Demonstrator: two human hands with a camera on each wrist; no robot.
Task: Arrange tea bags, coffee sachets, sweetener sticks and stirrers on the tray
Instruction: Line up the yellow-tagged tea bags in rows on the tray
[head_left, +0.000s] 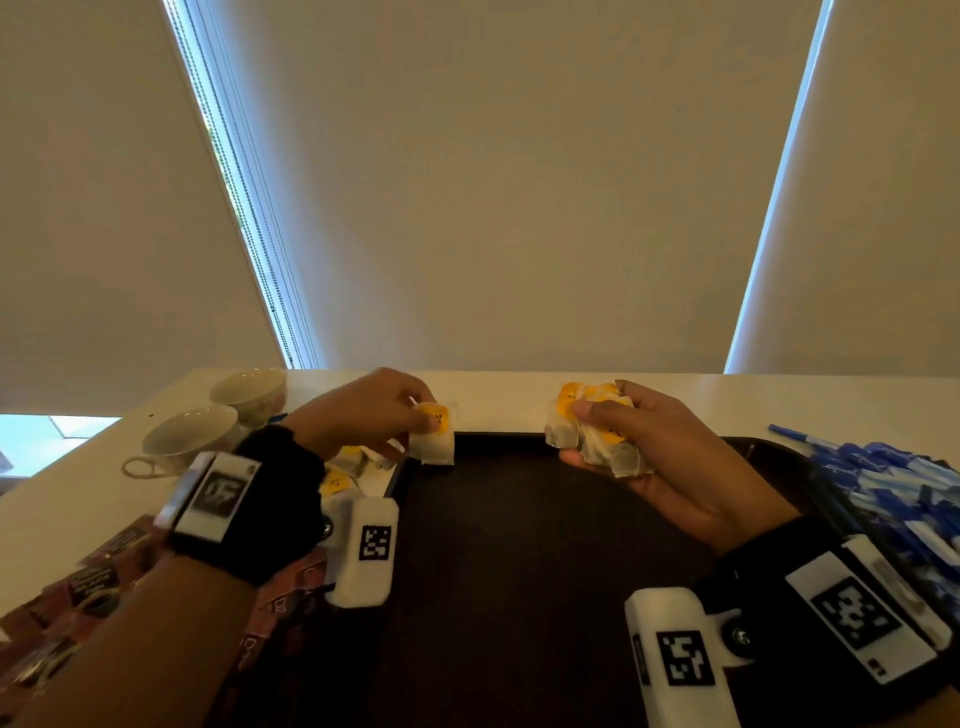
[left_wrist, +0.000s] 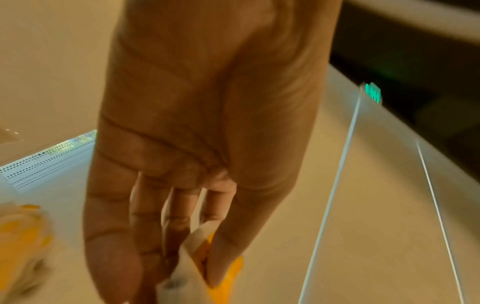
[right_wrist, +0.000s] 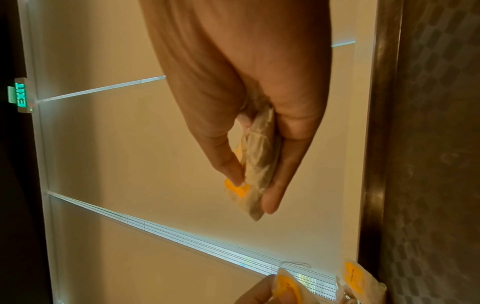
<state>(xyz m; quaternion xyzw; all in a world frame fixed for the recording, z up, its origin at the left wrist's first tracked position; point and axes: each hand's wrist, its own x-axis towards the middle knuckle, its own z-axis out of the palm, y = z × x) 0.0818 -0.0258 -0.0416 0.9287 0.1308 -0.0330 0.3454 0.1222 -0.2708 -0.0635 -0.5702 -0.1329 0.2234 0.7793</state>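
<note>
Left hand (head_left: 363, 410) fingers pinched single tea bag (head_left: 435, 435), pale paper, yellow round label, at far left corner of dark tray (head_left: 519, 545). Right hand (head_left: 670, 467) fingers clamped crumpled tea bag bunch (head_left: 592, 426) above tray's far edge.

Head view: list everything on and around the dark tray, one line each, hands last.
Dark rectangular tray: one, brown-black, centre of the table.
Pale table: one, cream, under everything.
Yellow-tagged white tea bags: one over the tray's far left corner; a bunch; several loose left of the tray.
Cream teacups: two, far left.
Dark red sachets: several, near left.
Blue-white sticks: a heap, right.
Left hand: pinches the single bag.
Right hand: grips the bunch.
</note>
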